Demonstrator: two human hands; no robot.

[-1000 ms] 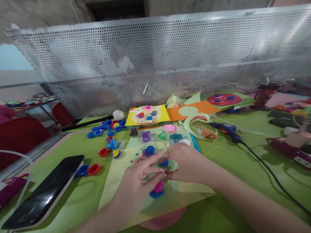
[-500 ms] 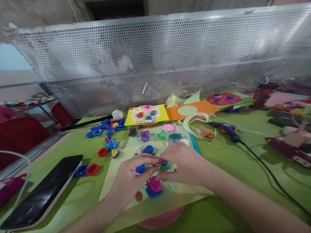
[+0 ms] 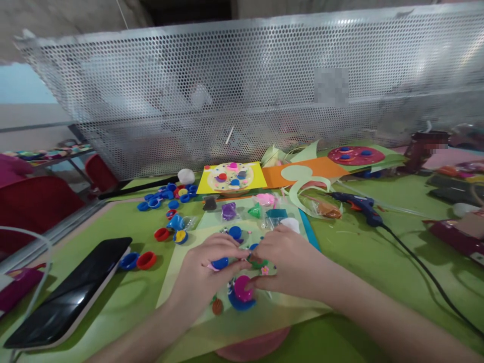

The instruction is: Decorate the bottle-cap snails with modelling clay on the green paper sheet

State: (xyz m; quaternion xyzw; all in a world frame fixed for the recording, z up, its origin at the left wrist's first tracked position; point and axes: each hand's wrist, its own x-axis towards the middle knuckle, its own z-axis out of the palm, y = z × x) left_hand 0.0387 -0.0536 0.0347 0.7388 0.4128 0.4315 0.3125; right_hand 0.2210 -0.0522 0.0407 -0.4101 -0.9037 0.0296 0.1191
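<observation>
Above a pale yellow-green sheet (image 3: pixel 189 327), my left hand (image 3: pixel 204 269) and my right hand (image 3: pixel 291 259) meet with fingertips pinched together. Whatever small piece lies between them is too small and covered to make out. My right thumb reaches over a magenta bottle cap (image 3: pixel 244 288), which sits on a dark blue clay shape (image 3: pixel 242 304). Under my left fingers shows a blue cap (image 3: pixel 220 263). Another blue cap (image 3: pixel 235 232) lies just beyond the hands. A brown clay leaf-like piece (image 3: pixel 217 307) and a pink clay flower (image 3: pixel 265 270) rest on the sheet.
Bagged clay lumps, one purple (image 3: pixel 228 211), lie beyond the sheet. Loose bottle caps (image 3: pixel 162 234) and a black phone (image 3: pixel 71 292) are at left. A glue gun (image 3: pixel 359 205) with its cord lies right. A perforated metal panel (image 3: pixel 242 111) stands behind.
The whole view has shifted slightly, so things sit a little further right. Both hands stay pinched together; the right fingers have shifted a little, and the pink flower shows more.
</observation>
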